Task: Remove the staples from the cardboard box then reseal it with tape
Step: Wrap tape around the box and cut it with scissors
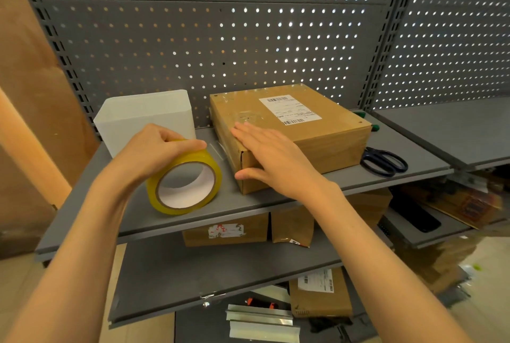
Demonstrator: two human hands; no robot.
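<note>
A white bin (pixel 143 119) stands at the shelf's left. Just right of it, a yellow tape roll (pixel 184 181) is gripped at its top by the curled fingers of the left hand (pixel 162 146), a clear strip (pixel 218 149) being stretched to the cardboard box (pixel 292 133). The box's near corner is pressed by the flat, straight-fingered right hand (pixel 273 160). Scissors (pixel 385 162) lie furthest right. If tension is lost, the strip may wrinkle or lift off.

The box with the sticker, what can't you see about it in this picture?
Head view:
- Words on the sticker: too small.
- Near corner of the box: covered by the right hand.
- Staples: can't tell if any remain.
- Tape strip between the tape roll and the box: clear, hard to trace.
- Green thing behind the box: mostly hidden.
</note>
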